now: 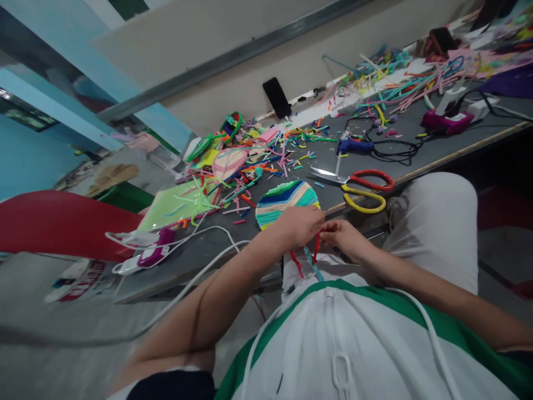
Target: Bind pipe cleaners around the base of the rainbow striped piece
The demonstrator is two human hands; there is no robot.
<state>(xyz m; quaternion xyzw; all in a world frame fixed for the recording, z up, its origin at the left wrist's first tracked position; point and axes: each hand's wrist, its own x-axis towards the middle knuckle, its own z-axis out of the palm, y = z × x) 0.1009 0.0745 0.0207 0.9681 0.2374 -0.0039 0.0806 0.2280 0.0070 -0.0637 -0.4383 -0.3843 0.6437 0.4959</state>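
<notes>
A round disc (287, 197) wrapped in blue, teal, yellow and peach strands is at the table's front edge. My left hand (302, 225) reaches over its near side with the fingers curled, their tips mostly hidden. Close beside it, my right hand (343, 236) pinches a fuzzy red pipe cleaner (317, 247) between thumb and fingers. The fingertips of both hands meet around this strand. Below them hang another red piece (297, 264) and a light blue strip (313, 264), above my lap. Whether my left hand also grips the disc is hidden.
Scissors (353, 186) with red and yellow handles lie right of the disc, by a blue glue gun (355, 145). Pipe cleaner scraps (291, 150) litter the table (200, 250). A black phone (277, 98) leans at the back. A white cable (200, 272) crosses the left side.
</notes>
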